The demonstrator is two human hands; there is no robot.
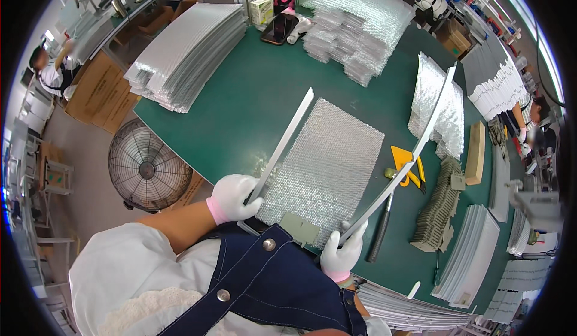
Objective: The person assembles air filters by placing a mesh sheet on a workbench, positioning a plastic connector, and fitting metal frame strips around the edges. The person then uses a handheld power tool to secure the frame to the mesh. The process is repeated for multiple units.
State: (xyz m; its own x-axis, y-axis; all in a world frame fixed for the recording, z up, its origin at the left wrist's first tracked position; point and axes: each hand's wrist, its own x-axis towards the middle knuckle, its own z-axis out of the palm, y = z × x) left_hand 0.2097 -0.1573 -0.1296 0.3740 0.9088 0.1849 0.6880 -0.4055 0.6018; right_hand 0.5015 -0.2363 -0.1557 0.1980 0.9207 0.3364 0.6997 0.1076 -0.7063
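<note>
Right hand: the right hand (pixel 341 253), gloved, is pinching the near end of a long grey strip (pixel 401 174), fingers pressed together on it.
Left hand: the left hand (pixel 233 196) is gripping the near end of a second grey strip (pixel 282 145), fingers curled shut.
Strips: both are rising toward 12 and 1 o'clock above the bubble-wrap sheet (pixel 330 162); they look thin, light, stiff yet whippy, best held near the ends.
Tabletop: the green tabletop (pixel 240 114) is carrying a hammer (pixel 381 231) at 3 o'clock.

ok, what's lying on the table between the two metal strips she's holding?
A sheet of bubble wrap lies flat on the green table between the left strip and the right strip, seen in the head view.
</note>
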